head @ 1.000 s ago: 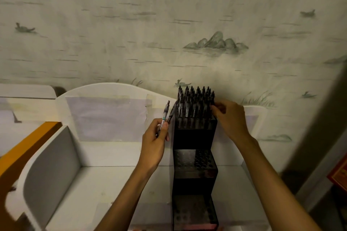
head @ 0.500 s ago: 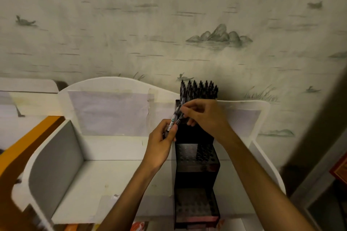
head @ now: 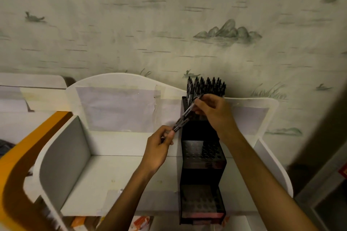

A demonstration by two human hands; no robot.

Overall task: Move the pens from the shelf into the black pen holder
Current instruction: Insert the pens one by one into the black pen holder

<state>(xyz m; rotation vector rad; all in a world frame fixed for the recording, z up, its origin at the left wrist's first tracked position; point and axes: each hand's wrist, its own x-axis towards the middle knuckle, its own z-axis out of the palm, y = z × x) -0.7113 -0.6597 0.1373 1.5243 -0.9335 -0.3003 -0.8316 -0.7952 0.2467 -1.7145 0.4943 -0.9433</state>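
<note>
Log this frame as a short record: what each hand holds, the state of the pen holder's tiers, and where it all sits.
left hand: pinches the lower end of a pen
right hand: grips the same pen's upper end
pen: tilted, beside the holder's top tier, not in a hole
black pen holder: three stepped tiers
top tier: packed with upright pens
middle and bottom tiers: holes show, no pens visible
white shelf: holder stands on its right part, against the back panel

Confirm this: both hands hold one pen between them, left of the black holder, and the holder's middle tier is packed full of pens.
Wrong on one point. The head view shows the middle tier with open, unfilled holes; it is the top tier of the black holder that is packed with pens. The rest holds: the left hand and right hand hold one pen between them.
</note>
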